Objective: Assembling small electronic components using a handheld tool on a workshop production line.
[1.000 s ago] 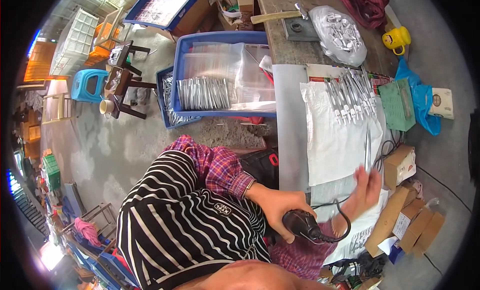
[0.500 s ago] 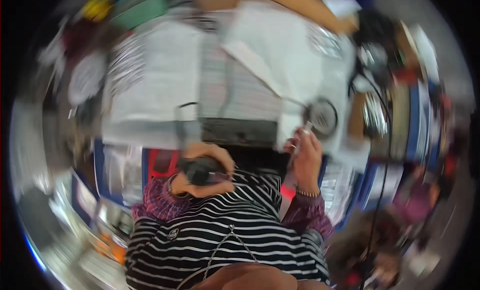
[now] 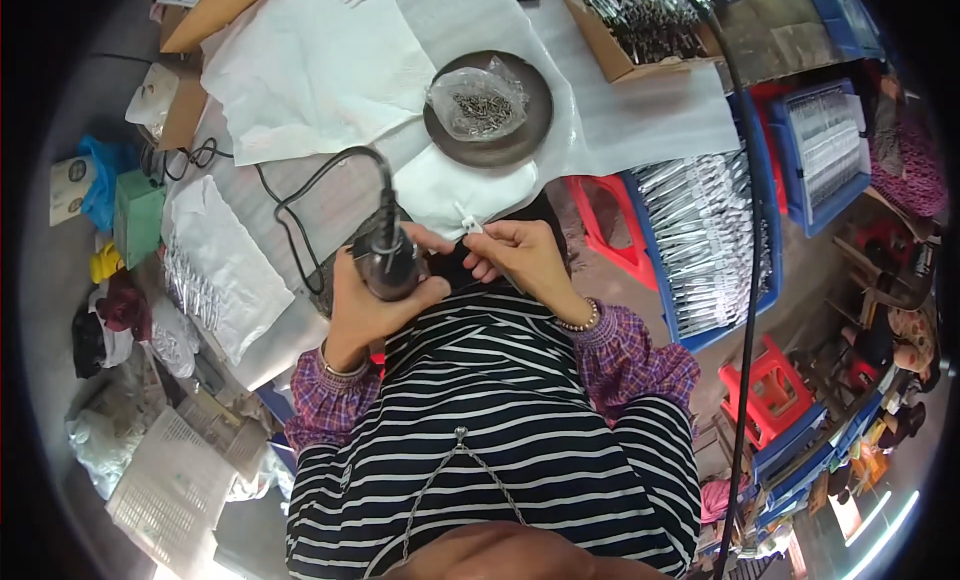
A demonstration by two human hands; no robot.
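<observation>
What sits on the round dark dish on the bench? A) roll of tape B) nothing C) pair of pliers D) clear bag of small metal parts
D: the round dark dish carries a crumpled clear plastic bag with small metal pieces inside; neither pliers nor tape lies on it.

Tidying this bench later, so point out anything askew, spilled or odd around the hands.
Nothing looks spilled or broken. The left hand grips a corded power tool, the right hand a small metal piece. Its black cord loops loosely over the white sheets. The screws stay bagged on the round dish.
</observation>
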